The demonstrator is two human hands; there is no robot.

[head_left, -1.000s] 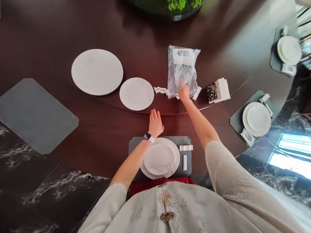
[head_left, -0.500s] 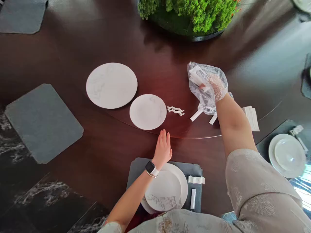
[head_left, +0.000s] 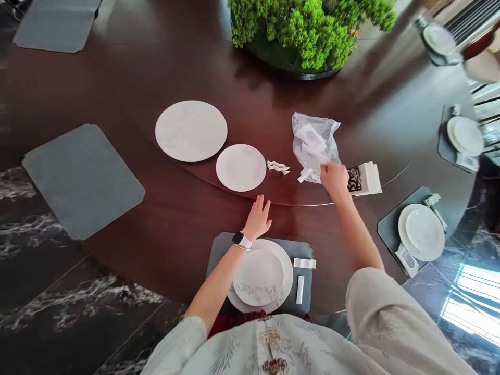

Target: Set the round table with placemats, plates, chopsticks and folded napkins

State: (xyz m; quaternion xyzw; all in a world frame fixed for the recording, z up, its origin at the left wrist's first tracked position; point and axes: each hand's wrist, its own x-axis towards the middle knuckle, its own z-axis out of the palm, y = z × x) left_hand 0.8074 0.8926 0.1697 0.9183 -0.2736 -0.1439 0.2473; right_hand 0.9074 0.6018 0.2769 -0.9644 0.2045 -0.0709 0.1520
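My right hand rests with bunched fingers at the lower right corner of a transparent plastic bag, which lies on the glass turntable holding white packets. Just beyond that hand stands a dark holder of white paper napkins. My left hand lies flat on the dark wood table, fingers spread, touching nothing but the wood. A smartwatch sits on that wrist. Below it are stacked white plates on a grey placemat. Left of the bag lie a white wavy chopstick rest and a white plate.
A larger white plate lies on the turntable, with a moss planter at its centre. A bare grey placemat is at the left. Other place settings stand to the right, and the marble floor shows beyond the table edge.
The plastic bag has dropped from my raised right hand onto the turntable, and that hand now sits at its lower right corner. The view has swung, bringing the napkin holder back into sight.
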